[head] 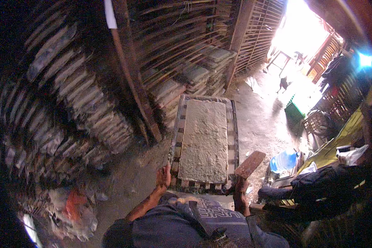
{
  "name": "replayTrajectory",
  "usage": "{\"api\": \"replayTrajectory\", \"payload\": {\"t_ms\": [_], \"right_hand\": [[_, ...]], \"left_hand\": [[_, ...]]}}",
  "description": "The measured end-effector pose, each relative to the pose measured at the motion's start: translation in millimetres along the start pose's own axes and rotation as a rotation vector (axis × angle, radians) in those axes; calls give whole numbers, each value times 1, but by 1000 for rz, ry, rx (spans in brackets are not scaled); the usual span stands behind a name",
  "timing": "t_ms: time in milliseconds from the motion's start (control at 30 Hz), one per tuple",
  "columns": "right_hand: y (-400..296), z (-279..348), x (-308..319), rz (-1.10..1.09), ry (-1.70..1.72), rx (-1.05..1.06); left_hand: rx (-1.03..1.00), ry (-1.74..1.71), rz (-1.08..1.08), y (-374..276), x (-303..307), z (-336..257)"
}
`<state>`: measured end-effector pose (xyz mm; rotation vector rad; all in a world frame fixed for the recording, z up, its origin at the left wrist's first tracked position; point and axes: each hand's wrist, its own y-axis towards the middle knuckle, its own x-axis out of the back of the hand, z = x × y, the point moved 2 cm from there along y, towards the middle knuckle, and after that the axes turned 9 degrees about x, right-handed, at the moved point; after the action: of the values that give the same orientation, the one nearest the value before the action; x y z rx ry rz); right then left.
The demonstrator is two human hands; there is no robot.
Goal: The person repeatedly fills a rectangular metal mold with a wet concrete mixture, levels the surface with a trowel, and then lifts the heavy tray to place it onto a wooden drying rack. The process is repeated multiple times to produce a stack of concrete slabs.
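A pale, rough-surfaced rectangular slab (204,141) lies on a larger tray-like board (234,130) with a dark and light checked edge, right before me. My left hand (163,175) is at the board's near left side, seemingly gripping its edge. At the near right corner is my right hand (241,183), dark and partly hidden; whether it holds the board cannot be told. A reddish-brown flat block (250,164) lies just beyond my right hand, touching or overlapping it.
Stacked flat slabs (80,99) rise at the left; more stacks (198,74) stand by the slatted wall. A wooden post (136,83) leans near the board. At right are a blue plastic water jug (283,161), a green crate (294,107) and dark cloth (319,186).
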<state>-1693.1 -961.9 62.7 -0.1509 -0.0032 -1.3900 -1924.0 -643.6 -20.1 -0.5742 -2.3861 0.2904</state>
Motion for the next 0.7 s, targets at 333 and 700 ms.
{"api": "replayTrajectory", "payload": {"t_ms": [333,700], "right_hand": [[-59,-34,18,-42,-99,33],[18,-81,73,348,-667,451]], "left_hand": [[-13,63,180,-39,51,-5],[-9,-94,-60,-99,3,52]]}}
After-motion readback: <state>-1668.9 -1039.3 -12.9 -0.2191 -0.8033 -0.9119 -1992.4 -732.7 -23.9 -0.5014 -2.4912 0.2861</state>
